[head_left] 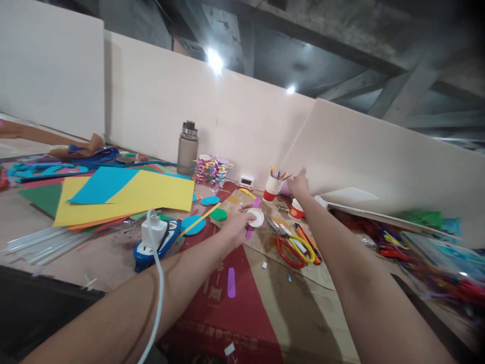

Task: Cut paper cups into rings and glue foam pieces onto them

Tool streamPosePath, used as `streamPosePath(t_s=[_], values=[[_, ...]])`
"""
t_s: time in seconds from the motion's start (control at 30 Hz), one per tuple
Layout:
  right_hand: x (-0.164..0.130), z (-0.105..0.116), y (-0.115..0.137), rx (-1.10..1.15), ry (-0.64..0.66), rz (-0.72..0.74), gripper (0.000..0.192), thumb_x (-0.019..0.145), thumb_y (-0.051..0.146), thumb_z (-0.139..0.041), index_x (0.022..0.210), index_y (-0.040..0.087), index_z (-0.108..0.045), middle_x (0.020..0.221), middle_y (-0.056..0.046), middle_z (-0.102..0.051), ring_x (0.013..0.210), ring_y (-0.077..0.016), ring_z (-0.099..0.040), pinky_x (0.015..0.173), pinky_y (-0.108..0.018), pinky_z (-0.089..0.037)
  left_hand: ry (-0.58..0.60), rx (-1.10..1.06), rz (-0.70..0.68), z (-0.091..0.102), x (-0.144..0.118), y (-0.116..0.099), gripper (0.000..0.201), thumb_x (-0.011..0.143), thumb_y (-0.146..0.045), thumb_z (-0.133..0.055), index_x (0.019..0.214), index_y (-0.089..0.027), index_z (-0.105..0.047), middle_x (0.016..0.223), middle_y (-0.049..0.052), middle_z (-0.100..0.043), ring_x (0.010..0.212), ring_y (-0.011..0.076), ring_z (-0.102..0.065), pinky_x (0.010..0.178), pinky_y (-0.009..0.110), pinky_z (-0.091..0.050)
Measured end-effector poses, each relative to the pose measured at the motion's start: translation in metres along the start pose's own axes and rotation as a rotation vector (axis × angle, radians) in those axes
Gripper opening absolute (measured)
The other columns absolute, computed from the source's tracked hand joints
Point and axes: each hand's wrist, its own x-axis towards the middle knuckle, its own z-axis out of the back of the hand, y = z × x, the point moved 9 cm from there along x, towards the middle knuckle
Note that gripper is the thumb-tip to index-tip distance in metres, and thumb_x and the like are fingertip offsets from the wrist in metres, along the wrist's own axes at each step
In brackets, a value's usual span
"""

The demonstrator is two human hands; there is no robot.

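Note:
My left hand (238, 225) is closed on a small white round piece (256, 217) with a raised rim; a purple strip (249, 232) sticks out above and below it. My right hand (299, 185) reaches to the back of the table, its fingers apart, one pointing up. It is just right of a red and white paper cup (270, 194) of pencils, near a purple thing (285, 188) partly hidden there. Below that wrist stands a second red and white paper cup (296, 209). Red-handled scissors (291, 253) and yellow-handled scissors (308, 248) lie between my arms.
Coloured paper (159, 189), a power strip (166, 242) with a white cable, and blue paper discs (193, 225) lie at left. A bottle (188, 149) and two stick-covered cups (220, 172) stand behind. A loose purple strip (231, 282) lies in front; craft materials (420, 258) pile up at right.

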Motion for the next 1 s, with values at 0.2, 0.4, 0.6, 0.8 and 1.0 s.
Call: streamPosePath(t_s=[0.2, 0.4, 0.6, 0.8, 1.0], values=[[-0.049, 0.021, 0.016, 0.102, -0.005, 0.068, 0.029, 0.086, 0.027, -0.047, 0.099, 0.011, -0.066, 0.084, -0.012, -0.07, 0.076, -0.0204, -0.064, 0.074, -0.032, -0.049, 0.042, -0.051, -0.035, -0.005, 0.003, -0.007, 0.035, 0.062, 0.005, -0.059, 0.093, -0.012, -0.059, 0.076, 0.005, -0.067, 0.062, 0.016, -0.065, 0.058, 0.03, -0.058], [-0.14, 0.009, 0.033, 0.331, 0.237, 0.198, 0.049, 0.09, 0.058, -0.038, 0.079, 0.018, -0.064, 0.069, -0.005, -0.065, 0.065, -0.0175, -0.059, 0.062, -0.03, -0.045, 0.102, 0.006, -0.046, -0.011, -0.002, -0.015, 0.038, 0.066, 0.001, -0.064, 0.1, -0.014, -0.059, 0.077, 0.002, -0.068, 0.058, 0.0121, -0.063, 0.047, 0.02, -0.048], [-0.186, -0.012, 0.033, 0.615, 0.448, 0.067, 0.046, 0.079, 0.06, -0.054, 0.099, 0.019, -0.062, 0.094, -0.005, -0.067, 0.074, -0.0152, -0.06, 0.062, -0.027, -0.049, 0.202, 0.01, -0.105, -0.024, -0.007, -0.019, 0.033, 0.062, -0.001, -0.073, 0.092, -0.013, -0.064, 0.079, 0.002, -0.069, 0.064, 0.0088, -0.062, 0.058, 0.018, -0.048], [-0.182, -0.011, 0.019, 0.663, 0.443, 0.023, 0.03, 0.073, 0.047, -0.062, 0.079, 0.018, -0.062, 0.064, 0.003, -0.057, 0.056, -0.0111, -0.05, 0.057, -0.025, -0.042, 0.175, 0.173, -0.092, -0.02, -0.009, -0.014, 0.024, 0.064, -0.023, -0.081, 0.082, -0.014, -0.067, 0.078, 0.002, -0.067, 0.065, 0.0103, -0.06, 0.058, 0.021, -0.046], [-0.181, -0.002, 0.012, 0.635, 0.429, -0.005, 0.023, 0.073, 0.042, -0.061, 0.077, 0.019, -0.06, 0.062, 0.004, -0.055, 0.054, -0.0102, -0.048, 0.054, -0.024, -0.04, 0.199, 0.343, -0.139, -0.02, -0.008, -0.013, 0.031, 0.06, -0.032, -0.085, 0.079, -0.012, -0.07, 0.078, 0.003, -0.066, 0.065, 0.0088, -0.056, 0.058, 0.021, -0.044]])
